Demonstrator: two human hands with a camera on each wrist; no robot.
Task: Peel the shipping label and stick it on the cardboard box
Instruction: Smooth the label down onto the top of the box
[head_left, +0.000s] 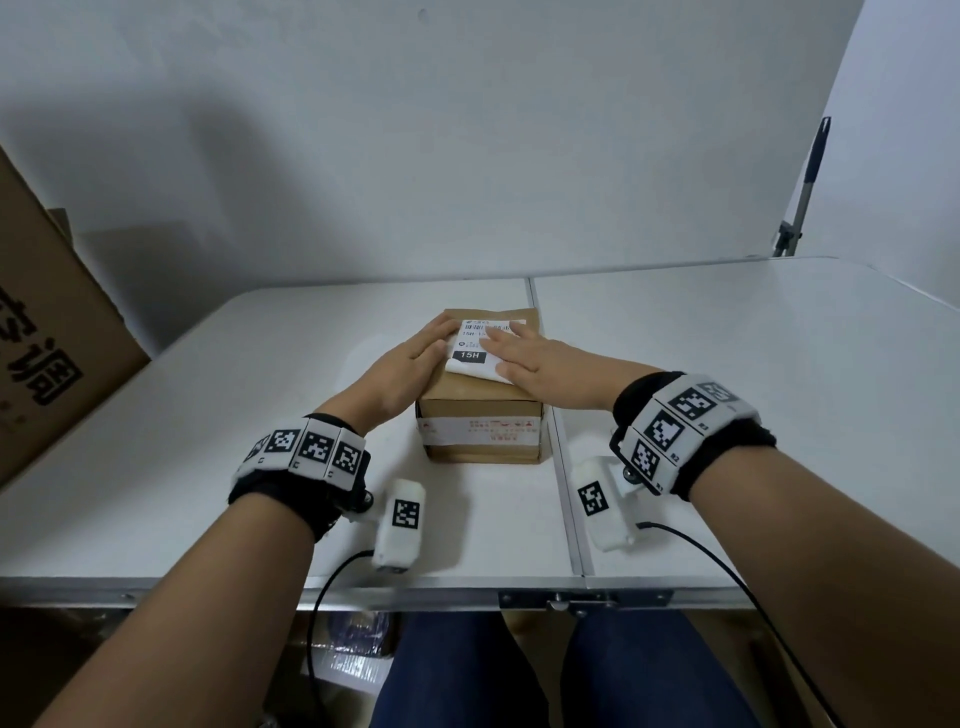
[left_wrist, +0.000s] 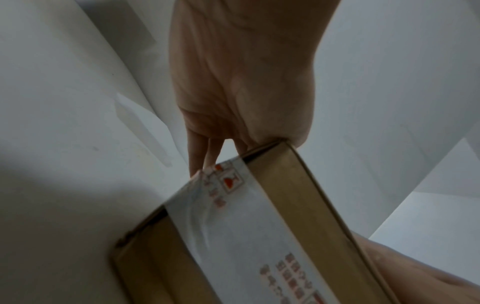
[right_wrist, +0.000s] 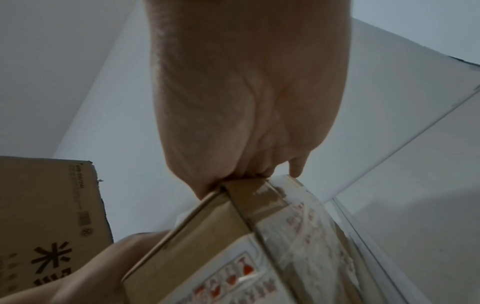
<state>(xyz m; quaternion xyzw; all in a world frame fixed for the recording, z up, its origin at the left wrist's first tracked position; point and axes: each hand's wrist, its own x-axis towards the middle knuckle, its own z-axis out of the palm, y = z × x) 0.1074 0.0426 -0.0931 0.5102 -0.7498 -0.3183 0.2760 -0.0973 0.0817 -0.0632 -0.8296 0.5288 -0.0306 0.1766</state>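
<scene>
A small brown cardboard box (head_left: 483, 415) stands in the middle of the white table, with white printed tape across its near side. A white shipping label (head_left: 475, 353) with a black "15H" mark lies on its top. My left hand (head_left: 415, 358) lies flat on the box top along the label's left edge. My right hand (head_left: 524, 353) presses flat on the label's right part with straight fingers. In the left wrist view the left palm (left_wrist: 241, 82) rests on the box's (left_wrist: 285, 185) top edge. From the right wrist the right palm (right_wrist: 246, 102) likewise bears on the box (right_wrist: 207, 236).
A large printed cardboard carton (head_left: 52, 332) leans at the table's left edge. The white folding table (head_left: 753, 364) has a seam running just right of the box. A metal pole (head_left: 805, 192) stands at the back right. Cables run from both wrist cameras over the table's front edge.
</scene>
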